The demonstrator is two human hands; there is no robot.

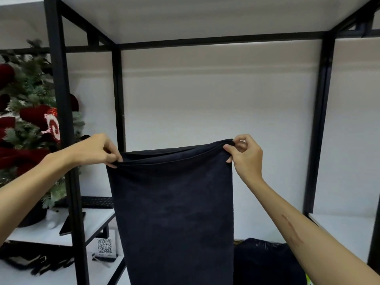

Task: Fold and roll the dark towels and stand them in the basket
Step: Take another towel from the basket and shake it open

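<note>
A dark navy towel [174,212] hangs straight down in front of me, doubled over so two layers show along its top edge. My left hand [96,150] pinches the top left corner, and my right hand [245,156] pinches the top right corner. Both hands are raised at the same height, holding the top edge taut. More dark cloth [265,260] lies low at the right, behind the hanging towel. No basket shows in this view.
A black metal shelf frame [118,95] with white boards surrounds the space ahead. At the left stands a decorated tree [26,120] with red ornaments. A keyboard [96,202], a dark tablet [67,225] and a QR-code card [104,246] sit on the left shelves.
</note>
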